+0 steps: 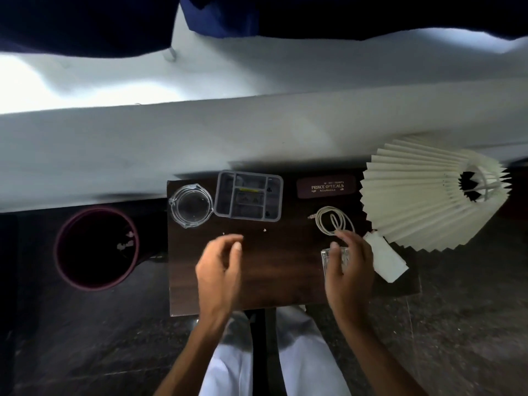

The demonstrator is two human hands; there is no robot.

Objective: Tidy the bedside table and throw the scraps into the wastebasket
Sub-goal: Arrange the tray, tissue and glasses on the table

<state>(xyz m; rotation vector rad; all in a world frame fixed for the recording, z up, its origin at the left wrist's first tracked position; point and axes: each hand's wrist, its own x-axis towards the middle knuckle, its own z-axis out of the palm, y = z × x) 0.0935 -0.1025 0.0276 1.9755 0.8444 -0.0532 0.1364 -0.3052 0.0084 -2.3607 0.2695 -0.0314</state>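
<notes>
Both forearms bare, no sleeves, no watch or rings on left hand (220, 270) or right hand (350, 270). Legs in loose white cloth trousers (308, 358).

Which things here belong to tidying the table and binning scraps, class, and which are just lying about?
Job:
table
scraps
wastebasket
organiser
cable
foil packet, under right hand
glasses case
ashtray
paper
left hand

Lying about:
lamp
bed

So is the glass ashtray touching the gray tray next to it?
Cannot tell. In the head view the glass ashtray and gray organizer tray sit edge to edge, with no clear gap or contact visible.
</notes>
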